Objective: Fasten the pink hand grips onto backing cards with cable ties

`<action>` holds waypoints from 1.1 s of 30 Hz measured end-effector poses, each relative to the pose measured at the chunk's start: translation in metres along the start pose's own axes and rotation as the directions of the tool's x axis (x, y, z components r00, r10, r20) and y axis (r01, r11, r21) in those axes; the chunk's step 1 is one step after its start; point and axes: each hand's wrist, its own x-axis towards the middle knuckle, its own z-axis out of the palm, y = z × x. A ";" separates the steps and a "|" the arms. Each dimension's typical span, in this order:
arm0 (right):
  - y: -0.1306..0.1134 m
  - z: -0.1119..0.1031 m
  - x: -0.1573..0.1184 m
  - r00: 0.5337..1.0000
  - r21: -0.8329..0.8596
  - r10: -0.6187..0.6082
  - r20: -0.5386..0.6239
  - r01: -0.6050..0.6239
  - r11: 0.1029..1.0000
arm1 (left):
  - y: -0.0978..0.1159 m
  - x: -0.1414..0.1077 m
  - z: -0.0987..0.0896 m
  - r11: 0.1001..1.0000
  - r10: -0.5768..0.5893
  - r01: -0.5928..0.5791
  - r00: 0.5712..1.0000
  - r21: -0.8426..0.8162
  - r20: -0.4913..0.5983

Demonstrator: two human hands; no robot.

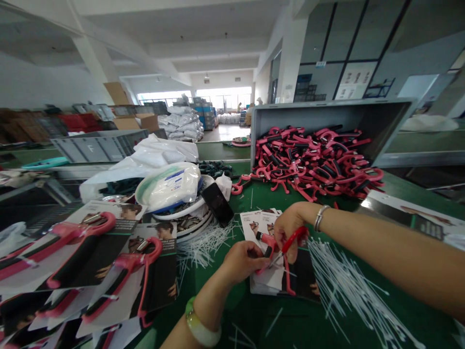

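Observation:
In the head view, red-handled scissors (295,239) are in my right hand (290,225), with the blades pointing down-left toward a white cable tie. Pinched at its lower left side by my left hand (244,261) is a pink and black hand grip (288,278). This grip lies on a stack of printed cards (267,286), partly covered by both hands. Loose white cable ties (348,286) spread to the right of the cards. More ties (207,245) lie to the left, below a black phone (218,204).
A tipped grey bin (327,110) spills many pink grips (312,160) at the back right. Carded grips (127,271) are piled at the left. Stacked round trays hold a plastic bag (178,184). A printed card (410,213) lies at the right.

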 end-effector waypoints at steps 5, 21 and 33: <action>0.009 -0.014 0.014 0.996 -0.026 -0.033 0.079 0.035 0.999 | 0.000 0.006 -0.003 0.998 0.056 -0.058 0.997 0.036 0.047; 0.018 0.030 -0.010 0.887 -0.166 -0.278 -0.368 0.232 0.958 | 0.001 0.005 -0.003 0.990 0.115 -0.115 0.993 0.082 0.003; 0.031 0.021 0.000 0.918 -0.068 -0.247 -0.311 0.238 0.969 | 0.006 0.008 -0.008 0.994 0.103 -0.104 0.993 0.020 0.054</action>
